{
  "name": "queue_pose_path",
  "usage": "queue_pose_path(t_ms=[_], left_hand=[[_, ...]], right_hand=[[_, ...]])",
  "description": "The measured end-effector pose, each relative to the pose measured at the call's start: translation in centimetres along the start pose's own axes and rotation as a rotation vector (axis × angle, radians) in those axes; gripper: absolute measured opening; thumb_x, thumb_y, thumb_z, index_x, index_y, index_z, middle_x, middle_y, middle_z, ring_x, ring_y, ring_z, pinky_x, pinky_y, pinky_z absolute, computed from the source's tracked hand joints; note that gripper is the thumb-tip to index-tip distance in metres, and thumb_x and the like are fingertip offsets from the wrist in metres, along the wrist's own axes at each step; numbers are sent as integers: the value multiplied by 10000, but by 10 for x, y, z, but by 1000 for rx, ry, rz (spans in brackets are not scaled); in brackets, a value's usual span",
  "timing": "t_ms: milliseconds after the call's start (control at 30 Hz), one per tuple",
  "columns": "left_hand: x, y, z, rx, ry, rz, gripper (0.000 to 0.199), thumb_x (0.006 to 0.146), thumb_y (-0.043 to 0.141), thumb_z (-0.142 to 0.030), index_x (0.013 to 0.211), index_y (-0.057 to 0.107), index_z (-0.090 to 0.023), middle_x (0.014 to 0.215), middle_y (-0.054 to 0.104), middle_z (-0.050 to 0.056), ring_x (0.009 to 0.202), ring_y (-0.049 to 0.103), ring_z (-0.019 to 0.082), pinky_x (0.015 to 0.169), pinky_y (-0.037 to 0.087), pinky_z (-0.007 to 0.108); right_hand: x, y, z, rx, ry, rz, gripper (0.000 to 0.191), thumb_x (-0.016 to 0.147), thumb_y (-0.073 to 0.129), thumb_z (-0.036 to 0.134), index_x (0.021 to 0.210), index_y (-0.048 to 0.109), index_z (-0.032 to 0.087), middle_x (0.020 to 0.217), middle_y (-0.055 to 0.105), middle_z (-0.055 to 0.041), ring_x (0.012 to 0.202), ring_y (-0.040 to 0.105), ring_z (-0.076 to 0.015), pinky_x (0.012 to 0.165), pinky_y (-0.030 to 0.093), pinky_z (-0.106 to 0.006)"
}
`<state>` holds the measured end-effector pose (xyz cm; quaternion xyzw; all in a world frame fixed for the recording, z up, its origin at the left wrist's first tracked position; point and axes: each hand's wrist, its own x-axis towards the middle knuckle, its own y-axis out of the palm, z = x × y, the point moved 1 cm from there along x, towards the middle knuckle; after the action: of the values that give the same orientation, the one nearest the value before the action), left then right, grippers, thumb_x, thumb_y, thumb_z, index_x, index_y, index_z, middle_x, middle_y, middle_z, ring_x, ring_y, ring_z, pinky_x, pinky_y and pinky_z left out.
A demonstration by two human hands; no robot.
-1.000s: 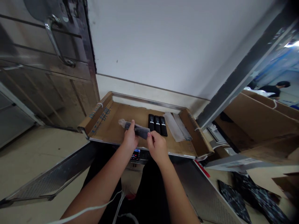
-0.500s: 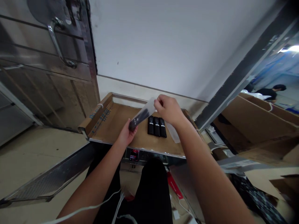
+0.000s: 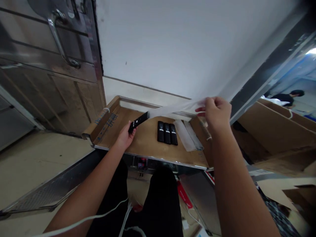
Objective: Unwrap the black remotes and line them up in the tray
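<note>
My left hand [image 3: 127, 135] is closed around the lower end of a black remote control [image 3: 138, 121], its buttons facing up. From the remote's far end a translucent plastic sleeve [image 3: 168, 111] stretches to the right, blurred by motion. My right hand [image 3: 216, 110] pinches the other end of this sleeve, high over the right side of the table. Below, between my hands, three black remotes [image 3: 167, 133] lie side by side on the cardboard. Flat plastic sleeves [image 3: 185, 135] lie just right of them.
The cardboard-covered table [image 3: 145, 143] has raised edges and stands against a white wall [image 3: 168, 49]. A metal door with a handle [image 3: 60, 42] is at the left. Large cardboard boxes [image 3: 278, 131] stand at the right, with a person [image 3: 287, 97] beyond. White cables [image 3: 103, 215] hang near my legs.
My right hand has moved right and pulled the sleeve off most or all of the remote, which now shows bare. My left hand has shifted slightly left with the remote.
</note>
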<state>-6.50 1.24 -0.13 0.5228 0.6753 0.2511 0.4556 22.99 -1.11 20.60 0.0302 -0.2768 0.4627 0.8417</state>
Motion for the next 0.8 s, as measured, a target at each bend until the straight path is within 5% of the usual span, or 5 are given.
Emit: queue_pose_path(t_ms=[200, 433, 567, 700, 800], left_hand=[[-4, -2, -13, -99, -12, -4, 135, 974, 558, -193, 893, 646, -131, 812, 683, 34, 651, 675, 77, 514, 563, 102], [-1, -2, -8, -57, -1, -11, 132, 966, 573, -202, 894, 653, -126, 822, 674, 37, 667, 675, 73, 538, 569, 97], [0, -4, -8, -50, 6, -6, 98, 948, 601, -192, 893, 656, -132, 844, 684, 36, 678, 679, 76, 544, 573, 101], [0, -5, -8, -44, 21, -8, 123, 958, 586, -202, 896, 659, -124, 846, 686, 45, 664, 674, 73, 544, 570, 100], [0, -5, -7, -42, 12, -6, 100, 945, 606, -199, 903, 656, -124, 836, 681, 39, 665, 675, 68, 548, 565, 92]], right_hand=[[-29, -18, -67, 304, 452, -219, 97, 807, 531, 135, 729, 505, 186, 614, 532, 39, 521, 596, -115, 512, 582, -240], [-65, -43, -146, 409, 545, -558, 165, 788, 548, 148, 708, 421, 218, 649, 455, 78, 579, 555, -86, 701, 618, -278], [-85, -50, -158, 380, 580, -499, 180, 757, 590, 222, 735, 411, 230, 709, 476, 67, 628, 590, -104, 706, 606, -296], [-124, -47, -144, 361, 720, -449, 128, 745, 553, 251, 772, 429, 230, 678, 460, 68, 492, 482, -87, 462, 493, -228], [-157, -36, -126, 469, 947, -108, 173, 723, 571, 258, 712, 400, 231, 577, 305, 99, 404, 267, -68, 346, 264, -186]])
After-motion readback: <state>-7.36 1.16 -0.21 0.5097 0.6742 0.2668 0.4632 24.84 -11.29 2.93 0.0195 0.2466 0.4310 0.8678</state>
